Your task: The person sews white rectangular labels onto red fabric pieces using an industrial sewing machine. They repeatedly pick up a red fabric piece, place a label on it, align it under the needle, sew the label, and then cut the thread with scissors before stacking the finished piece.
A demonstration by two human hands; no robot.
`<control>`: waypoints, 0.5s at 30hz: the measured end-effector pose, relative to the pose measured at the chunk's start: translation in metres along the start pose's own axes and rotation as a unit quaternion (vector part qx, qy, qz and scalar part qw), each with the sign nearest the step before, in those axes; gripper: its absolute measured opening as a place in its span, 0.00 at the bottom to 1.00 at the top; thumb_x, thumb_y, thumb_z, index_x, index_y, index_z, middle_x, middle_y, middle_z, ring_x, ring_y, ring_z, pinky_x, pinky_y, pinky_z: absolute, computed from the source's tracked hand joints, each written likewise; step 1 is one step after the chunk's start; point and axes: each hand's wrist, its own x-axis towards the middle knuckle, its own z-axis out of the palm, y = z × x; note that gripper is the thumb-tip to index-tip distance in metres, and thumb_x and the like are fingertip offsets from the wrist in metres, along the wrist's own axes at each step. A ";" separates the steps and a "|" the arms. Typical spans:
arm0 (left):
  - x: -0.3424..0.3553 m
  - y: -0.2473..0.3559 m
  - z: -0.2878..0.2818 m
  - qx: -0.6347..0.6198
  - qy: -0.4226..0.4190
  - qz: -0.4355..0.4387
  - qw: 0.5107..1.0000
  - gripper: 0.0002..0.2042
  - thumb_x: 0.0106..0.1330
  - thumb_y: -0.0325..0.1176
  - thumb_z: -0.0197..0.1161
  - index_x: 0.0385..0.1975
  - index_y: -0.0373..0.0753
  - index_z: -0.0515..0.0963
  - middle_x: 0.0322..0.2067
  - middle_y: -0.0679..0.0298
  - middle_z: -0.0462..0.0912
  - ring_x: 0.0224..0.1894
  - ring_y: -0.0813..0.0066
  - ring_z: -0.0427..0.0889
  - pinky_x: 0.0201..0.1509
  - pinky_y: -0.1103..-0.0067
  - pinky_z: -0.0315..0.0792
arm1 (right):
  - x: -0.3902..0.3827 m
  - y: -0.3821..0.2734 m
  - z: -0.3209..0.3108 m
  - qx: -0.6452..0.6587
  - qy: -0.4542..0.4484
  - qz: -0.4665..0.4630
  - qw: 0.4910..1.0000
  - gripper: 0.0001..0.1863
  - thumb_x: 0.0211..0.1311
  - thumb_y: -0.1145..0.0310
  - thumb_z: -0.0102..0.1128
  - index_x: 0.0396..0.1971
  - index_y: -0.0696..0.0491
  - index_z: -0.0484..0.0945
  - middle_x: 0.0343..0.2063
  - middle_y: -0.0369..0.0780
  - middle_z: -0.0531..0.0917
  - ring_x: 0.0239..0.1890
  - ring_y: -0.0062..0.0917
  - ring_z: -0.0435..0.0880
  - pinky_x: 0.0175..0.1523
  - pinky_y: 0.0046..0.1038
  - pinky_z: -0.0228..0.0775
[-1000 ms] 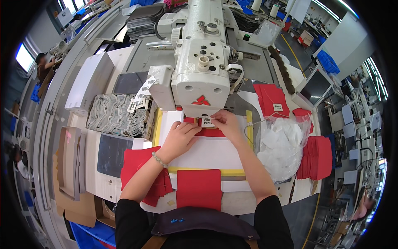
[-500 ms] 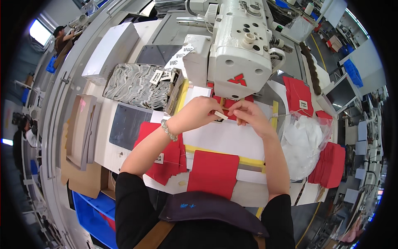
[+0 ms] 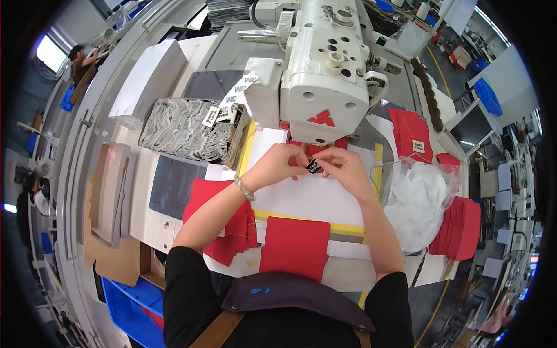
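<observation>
A small black label with pale lettering (image 3: 314, 166) is pinched between my two hands, just in front of the sewing machine's white head (image 3: 324, 110). My left hand (image 3: 279, 165) grips its left end with the fingertips, and my right hand (image 3: 346, 170) has thumb and finger on its right end. Behind the fingers, partly hidden by them, red fabric (image 3: 341, 142) lies beneath the machine head. A white work plate with yellow edging (image 3: 307, 200) spreads below both hands. Closer to my body, a red fabric piece (image 3: 295, 248) lies flat at the table's front edge.
Left stand a box of bundled grey-white label strips (image 3: 183, 129), a long white box (image 3: 148, 81) and a cardboard tray (image 3: 110, 194). Red pieces (image 3: 217, 232) lie beside my left forearm. Right are a plastic bag of white pieces (image 3: 420, 203) and red stacks (image 3: 458, 229).
The label has turned from its pale side to its black lettered face. My right hand has closed in and now pinches it too. The whole view has shifted slightly.
</observation>
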 end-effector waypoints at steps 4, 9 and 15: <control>0.003 -0.015 0.009 -0.011 0.066 0.032 0.997 0.09 0.59 0.22 0.68 0.38 0.28 0.80 0.32 0.63 0.84 0.31 0.81 0.83 0.36 0.81 0.78 | 0.004 0.010 -0.007 -0.040 0.022 -0.012 0.999 0.04 0.61 0.78 0.60 0.35 0.60 0.80 0.30 0.36 0.84 0.30 0.14 0.81 0.35 0.18 0.71; 0.003 -0.004 0.016 0.088 0.106 0.066 0.988 0.10 0.58 0.22 0.68 0.39 0.28 0.81 0.36 0.61 0.86 0.32 0.77 0.84 0.41 0.80 0.80 | 0.007 0.017 -0.013 0.042 0.005 -0.020 0.999 0.05 0.59 0.79 0.62 0.36 0.60 0.80 0.31 0.36 0.84 0.33 0.15 0.81 0.39 0.18 0.72; 0.010 -0.034 0.015 0.128 0.160 0.164 0.965 0.10 0.57 0.24 0.69 0.40 0.35 0.83 0.38 0.59 0.85 0.34 0.72 0.86 0.42 0.80 0.79 | 0.013 0.025 -0.022 -0.115 0.005 -0.075 0.991 0.05 0.59 0.78 0.64 0.35 0.60 0.80 0.35 0.37 0.84 0.35 0.17 0.81 0.40 0.20 0.72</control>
